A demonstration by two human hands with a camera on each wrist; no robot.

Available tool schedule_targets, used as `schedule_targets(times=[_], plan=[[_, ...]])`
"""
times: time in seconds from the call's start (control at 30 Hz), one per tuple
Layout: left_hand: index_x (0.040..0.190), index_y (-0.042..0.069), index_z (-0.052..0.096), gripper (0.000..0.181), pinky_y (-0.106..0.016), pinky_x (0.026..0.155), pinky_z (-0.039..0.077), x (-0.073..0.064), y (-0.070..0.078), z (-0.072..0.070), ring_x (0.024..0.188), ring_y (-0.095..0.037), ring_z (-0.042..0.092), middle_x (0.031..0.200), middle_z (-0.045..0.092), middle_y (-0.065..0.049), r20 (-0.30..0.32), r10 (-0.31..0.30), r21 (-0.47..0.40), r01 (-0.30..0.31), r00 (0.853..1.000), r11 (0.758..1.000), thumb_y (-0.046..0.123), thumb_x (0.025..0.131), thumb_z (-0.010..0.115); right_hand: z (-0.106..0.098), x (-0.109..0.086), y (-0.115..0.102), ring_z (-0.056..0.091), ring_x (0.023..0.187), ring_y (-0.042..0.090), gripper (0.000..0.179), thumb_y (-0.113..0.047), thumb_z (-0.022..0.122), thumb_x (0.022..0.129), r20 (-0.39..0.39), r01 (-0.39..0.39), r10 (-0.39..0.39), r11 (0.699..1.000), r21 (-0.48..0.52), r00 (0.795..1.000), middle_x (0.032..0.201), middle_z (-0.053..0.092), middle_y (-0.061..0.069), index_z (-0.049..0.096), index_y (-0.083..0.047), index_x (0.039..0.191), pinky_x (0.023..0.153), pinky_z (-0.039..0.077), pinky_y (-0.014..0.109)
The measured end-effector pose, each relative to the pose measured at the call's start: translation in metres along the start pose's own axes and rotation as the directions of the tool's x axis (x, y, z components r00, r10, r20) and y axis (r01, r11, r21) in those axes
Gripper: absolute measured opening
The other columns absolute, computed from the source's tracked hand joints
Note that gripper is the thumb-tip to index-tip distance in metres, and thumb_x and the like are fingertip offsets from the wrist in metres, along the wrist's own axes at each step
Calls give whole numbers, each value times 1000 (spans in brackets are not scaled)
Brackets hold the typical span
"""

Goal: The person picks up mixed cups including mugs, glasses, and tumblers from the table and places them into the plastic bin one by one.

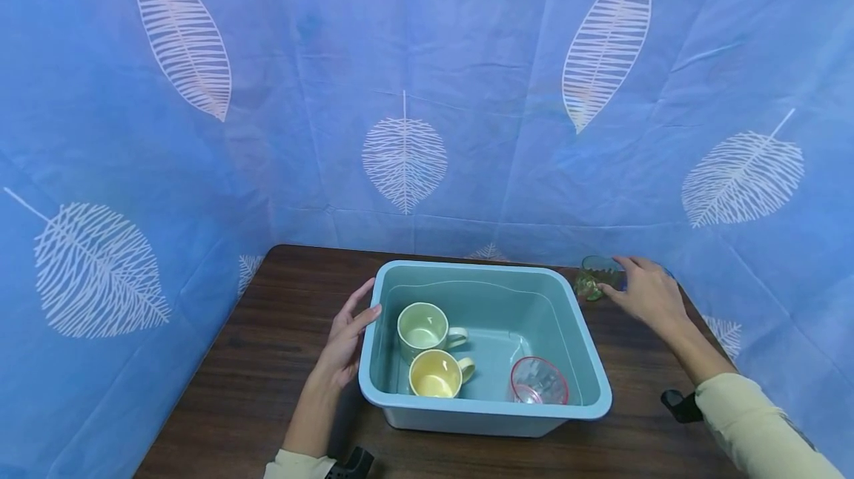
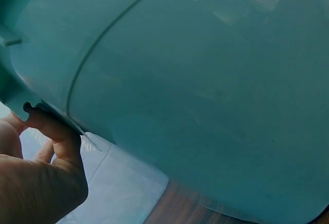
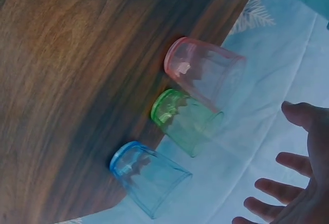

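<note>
Where my left grip [image 1: 342,345] stands: holding the tub [image 1: 467,421] by its rim, lower centre.
Right grip [image 1: 647,295]: released, I note, near the green glass [image 1: 588,288], right of frame centre.

no readable words, brands, numbers or signs from where I stand, none on the blue basin [image 1: 482,406], none on the green mug [image 1: 422,326] or yellow mug [image 1: 435,375] inside it, nor on the cloth [image 1: 494,93] behind it

Curtained space, room type unclear, blue leaf-patterned cloth [image 1: 494,167], dark wood-grain table [image 1: 260,368]
</note>
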State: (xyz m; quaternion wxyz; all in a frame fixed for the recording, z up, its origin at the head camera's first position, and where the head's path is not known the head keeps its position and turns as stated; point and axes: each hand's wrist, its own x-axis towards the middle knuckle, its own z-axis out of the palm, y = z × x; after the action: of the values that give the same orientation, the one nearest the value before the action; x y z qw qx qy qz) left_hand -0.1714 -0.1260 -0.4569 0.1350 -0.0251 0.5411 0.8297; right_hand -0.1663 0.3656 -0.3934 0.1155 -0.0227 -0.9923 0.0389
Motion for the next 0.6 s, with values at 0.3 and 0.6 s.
schedule_targets(times=[0.3, 0.6], plan=[[154, 30, 47, 52, -38, 87, 62, -2, -2, -1, 105, -23, 73, 132, 62, -15, 17, -23, -3, 23, 1000, 1000, 21, 105, 62, 15, 5, 6, 48, 119, 64, 72, -34, 72, 94, 60, -42, 41, 999, 16, 997, 136, 47, 44, 47, 12, 143, 82, 51, 73], [153, 32, 48, 53, -34, 85, 62, -2, 0, -3, 107, -25, 73, 134, 62, -15, -6, -35, 8, 35, 999, 999, 22, 104, 64, 25, 10, 8, 28, 136, 65, 73, -33, 72, 95, 87, -64, 64, 998, 0, 994, 144, 36, 45, 42, 10, 146, 94, 42, 80]])
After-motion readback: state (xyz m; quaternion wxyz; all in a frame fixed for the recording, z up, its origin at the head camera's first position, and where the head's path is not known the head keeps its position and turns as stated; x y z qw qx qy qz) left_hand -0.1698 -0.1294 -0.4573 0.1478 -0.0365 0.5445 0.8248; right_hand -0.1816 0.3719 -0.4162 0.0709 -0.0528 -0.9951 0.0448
